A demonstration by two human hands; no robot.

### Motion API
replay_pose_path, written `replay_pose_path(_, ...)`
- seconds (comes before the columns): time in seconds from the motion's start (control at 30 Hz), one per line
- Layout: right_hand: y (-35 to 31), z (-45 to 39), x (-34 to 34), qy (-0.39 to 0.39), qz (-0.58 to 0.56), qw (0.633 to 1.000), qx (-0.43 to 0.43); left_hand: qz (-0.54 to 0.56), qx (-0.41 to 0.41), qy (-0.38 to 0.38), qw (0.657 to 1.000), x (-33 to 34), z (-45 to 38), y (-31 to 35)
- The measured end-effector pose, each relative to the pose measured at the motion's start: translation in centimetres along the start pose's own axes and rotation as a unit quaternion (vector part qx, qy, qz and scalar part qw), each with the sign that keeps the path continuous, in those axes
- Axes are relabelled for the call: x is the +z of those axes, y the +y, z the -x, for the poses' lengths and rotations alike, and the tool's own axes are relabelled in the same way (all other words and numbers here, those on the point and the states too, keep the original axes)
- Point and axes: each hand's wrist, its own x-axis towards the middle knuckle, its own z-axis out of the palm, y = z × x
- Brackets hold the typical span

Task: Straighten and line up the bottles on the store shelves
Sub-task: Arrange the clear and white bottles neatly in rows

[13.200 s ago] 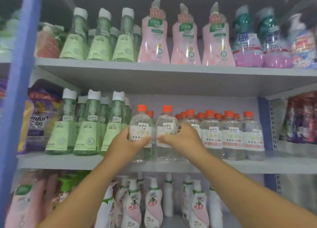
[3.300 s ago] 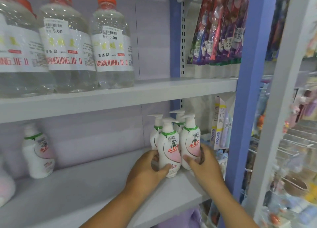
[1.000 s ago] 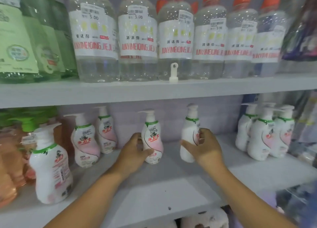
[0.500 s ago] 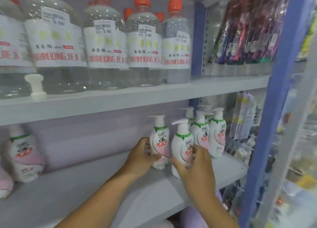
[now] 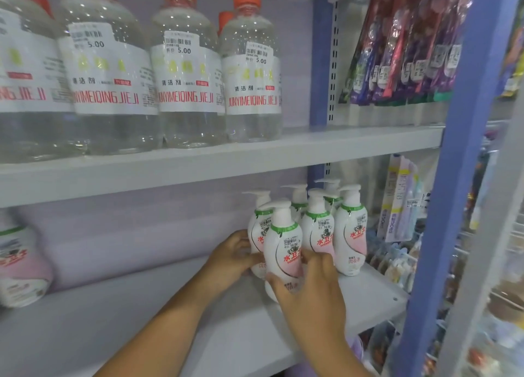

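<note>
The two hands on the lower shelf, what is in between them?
In the head view, two white pump bottles stand between them: the left hand holds the back bottle, and the right hand grips the front bottle.

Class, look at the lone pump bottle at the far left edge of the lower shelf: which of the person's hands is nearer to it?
Left. The left hand is on the shelf's right, nearer the lone pump bottle, though well apart from it. The right hand is farther right, gripping the front pump bottle.

White pump bottles (image 5: 317, 229) with green collars and pink labels stand upright, huddled at the lower shelf's (image 5: 141, 314) right end, the front bottle (image 5: 283, 249) nearest the edge.
</note>
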Motion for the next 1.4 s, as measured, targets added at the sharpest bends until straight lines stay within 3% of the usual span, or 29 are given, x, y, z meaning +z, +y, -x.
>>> replay_pose_path(0.17, 0.2, 0.0, 0.9, 0.039, 0.015, 0.999, -0.011, 0.029, 0.0, 0.005, 1.0, 0.2, 0.6, -0.5)
replay_pose_path(0.7, -0.1, -0.2, 1.5, 0.03, 0.065, 0.997, -0.004, 0.001, 0.026, -0.003, 1.0, 0.0, 0.3, -1.2)
replay_pose_path(0.87, -0.1, 0.6, 0.6, 0.058, 0.006, 0.998, 0.002, -0.031, 0.019, 0.019, 0.999, 0.2, 1.1, -0.3)
replay_pose_path(0.97, -2.1, 2.1, -0.2, 0.058, -0.121, 0.991, -0.031, -0.034, 0.008, 0.078, 0.996, -1.8, 2.7, 0.6)
replay_pose_path(1.13, -8.6, 2.5, 2.9, -0.15, -0.295, 0.944, 0.004, 0.023, -0.006, 0.241, 0.97, -8.2, 8.8, 1.9)
replay_pose_path(1.23, -12.8, 2.7, 7.6, -0.198, -0.302, 0.933, 0.003, 0.008, 0.047, 0.371, 0.928, -13.4, 14.0, 1.8)
replay_pose_path(1.4, -22.1, 5.3, 14.3, -0.35, -0.321, 0.88, -0.019, -0.09, 0.114, 0.546, 0.825, -22.3, 24.1, 2.8)
